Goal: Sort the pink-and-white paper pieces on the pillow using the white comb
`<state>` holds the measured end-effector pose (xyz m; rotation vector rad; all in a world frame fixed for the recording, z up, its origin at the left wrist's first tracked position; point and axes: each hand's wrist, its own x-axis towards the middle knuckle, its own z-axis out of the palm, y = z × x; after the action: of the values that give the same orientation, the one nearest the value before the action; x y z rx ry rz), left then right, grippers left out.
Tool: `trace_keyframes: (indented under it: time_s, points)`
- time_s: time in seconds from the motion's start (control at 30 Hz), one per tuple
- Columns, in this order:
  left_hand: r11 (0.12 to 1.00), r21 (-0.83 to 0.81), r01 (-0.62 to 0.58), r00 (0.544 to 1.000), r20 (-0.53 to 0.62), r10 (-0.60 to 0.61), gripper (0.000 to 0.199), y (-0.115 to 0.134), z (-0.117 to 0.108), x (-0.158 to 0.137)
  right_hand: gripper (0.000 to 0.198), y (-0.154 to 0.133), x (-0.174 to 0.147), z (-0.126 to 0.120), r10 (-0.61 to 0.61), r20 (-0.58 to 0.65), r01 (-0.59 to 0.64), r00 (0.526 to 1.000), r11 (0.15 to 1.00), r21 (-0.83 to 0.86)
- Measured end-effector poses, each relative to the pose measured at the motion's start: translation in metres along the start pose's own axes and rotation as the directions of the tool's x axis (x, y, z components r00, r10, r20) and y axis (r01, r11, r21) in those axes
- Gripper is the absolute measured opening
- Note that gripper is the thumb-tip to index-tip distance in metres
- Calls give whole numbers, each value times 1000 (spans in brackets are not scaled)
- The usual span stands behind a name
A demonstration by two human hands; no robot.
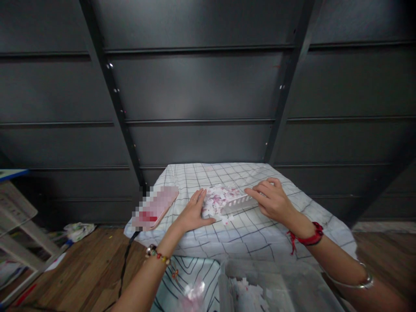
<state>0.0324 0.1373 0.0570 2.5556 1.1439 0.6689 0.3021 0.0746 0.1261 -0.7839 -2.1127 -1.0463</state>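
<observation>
A heap of small white and pink paper-like pieces (216,201) lies on the white checked cloth (221,173). My left hand (193,212) rests at the heap's left edge, fingers stretched out and thumb apart, touching the pieces. To the right, a white plastic basket (240,203) with a slotted wall is tipped on its side, its opening towards the heap. My right hand (269,199) grips this basket at its right end, fingers bent over it. The hand hides part of the basket.
A pink phone (160,208) with a black cable (125,260) lies at left. In front stand a clear plastic bin (276,273) holding white pieces and a striped cloth (198,266) bearing a clear bag (193,294). Dark panels (201,86) rise behind; a white shelf (22,242) is far left.
</observation>
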Motion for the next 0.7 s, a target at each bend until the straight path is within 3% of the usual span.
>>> trace_keyframes:
  time_s: [0.7]
  points:
    - [1000, 6, 29, 999, 39, -29, 98, 3, -3, -1, 38, 5, -21, -15, 35, -7, -35, 999, 998, 61]
